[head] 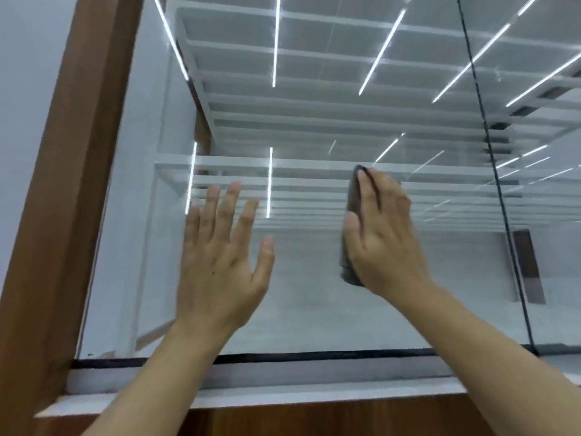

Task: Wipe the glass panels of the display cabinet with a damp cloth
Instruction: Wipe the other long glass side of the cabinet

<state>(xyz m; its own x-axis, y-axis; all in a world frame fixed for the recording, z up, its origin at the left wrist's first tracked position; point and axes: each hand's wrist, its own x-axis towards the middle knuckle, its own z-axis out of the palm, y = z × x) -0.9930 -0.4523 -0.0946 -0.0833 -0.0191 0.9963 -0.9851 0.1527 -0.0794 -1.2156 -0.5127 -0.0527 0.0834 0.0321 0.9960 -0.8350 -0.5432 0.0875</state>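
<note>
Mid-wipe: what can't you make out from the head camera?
Head view only:
Cloth: mostly hidden under the right hand; only its dark edge shows.
Left hand: whether it touches the glass panel, unclear.
Smears: masked by light reflections.
Neighbouring panel: cut off by the frame edge.

I get 1 view, worn on the head: it faces forward, close up to the glass panel [314,294], whose wooden frame [63,184] leans along the left edge.
</note>
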